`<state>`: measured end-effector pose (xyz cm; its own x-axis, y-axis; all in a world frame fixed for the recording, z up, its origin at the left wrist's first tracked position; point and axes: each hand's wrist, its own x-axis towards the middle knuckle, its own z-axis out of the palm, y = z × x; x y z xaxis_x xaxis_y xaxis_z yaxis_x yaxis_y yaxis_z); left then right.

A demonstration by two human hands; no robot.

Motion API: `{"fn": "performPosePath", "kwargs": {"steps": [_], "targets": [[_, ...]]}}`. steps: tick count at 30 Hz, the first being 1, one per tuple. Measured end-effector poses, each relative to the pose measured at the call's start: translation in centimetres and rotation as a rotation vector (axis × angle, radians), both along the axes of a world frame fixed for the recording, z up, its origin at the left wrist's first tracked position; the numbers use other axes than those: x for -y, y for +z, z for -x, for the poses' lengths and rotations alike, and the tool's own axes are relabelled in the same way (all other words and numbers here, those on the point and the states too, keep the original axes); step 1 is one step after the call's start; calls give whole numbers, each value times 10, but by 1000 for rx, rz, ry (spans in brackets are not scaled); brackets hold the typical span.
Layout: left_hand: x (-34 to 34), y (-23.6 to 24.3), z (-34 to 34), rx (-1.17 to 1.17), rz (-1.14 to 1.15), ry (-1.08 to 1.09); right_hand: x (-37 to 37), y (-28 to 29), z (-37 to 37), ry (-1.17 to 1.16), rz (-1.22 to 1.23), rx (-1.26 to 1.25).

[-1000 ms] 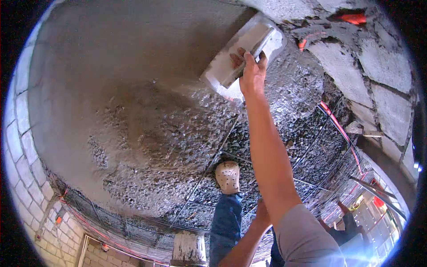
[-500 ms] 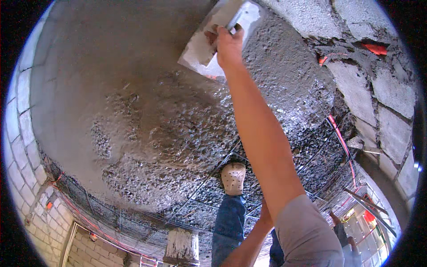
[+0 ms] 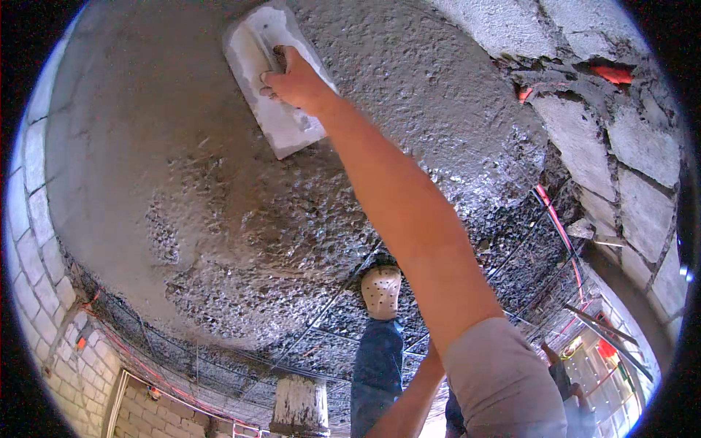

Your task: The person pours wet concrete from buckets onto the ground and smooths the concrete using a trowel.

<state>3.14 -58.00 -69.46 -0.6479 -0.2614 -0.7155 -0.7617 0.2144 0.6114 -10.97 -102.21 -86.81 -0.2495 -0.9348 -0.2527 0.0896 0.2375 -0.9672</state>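
The fingers (image 3: 269, 79) of the right hand (image 3: 299, 86) are wrapped round the handle (image 3: 257, 38) of a rectangular finishing trowel (image 3: 283, 133), gripping it firmly from above. The trowel is at the far side, left of centre, its blade flat or nearly flat against the wet concrete (image 3: 109, 168), with one corner pointing toward the near side. The left hand is hidden behind the right arm; only the left forearm (image 3: 410, 401) shows at the near edge, so I cannot tell whether its fingers are open or closed.

Around the trowel the concrete differs in texture — smooth and grey to the left, finely pitted to the right, coarse and stony on the near side. The right forearm (image 3: 409, 197) reaches over it from the near right, coming out of a light grey sleeve (image 3: 504, 379).

Just left of that arm is a beige perforated clog (image 3: 381, 293), below a leg in blue jeans (image 3: 376, 369). Steel bars (image 3: 326, 311) run through the dark, stony mix beside the clog. Farther out on the right, reddish conduits (image 3: 558, 219) lie near a rough block wall (image 3: 577, 139), and an orange piece (image 3: 612, 74) sits in a gap of that wall. A paler block wall (image 3: 35, 157) curves along the left.
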Motion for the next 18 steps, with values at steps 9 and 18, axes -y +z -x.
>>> {"fn": "performPosePath", "kwargs": {"steps": [9, 18], "targets": [[9, -2, -10, 29, 10, -47, 6, 9, 32, -544, -119, 222], [-19, 12, 10, -19, -64, -161, -71, -5, 65, -938, 101, 152]]}}
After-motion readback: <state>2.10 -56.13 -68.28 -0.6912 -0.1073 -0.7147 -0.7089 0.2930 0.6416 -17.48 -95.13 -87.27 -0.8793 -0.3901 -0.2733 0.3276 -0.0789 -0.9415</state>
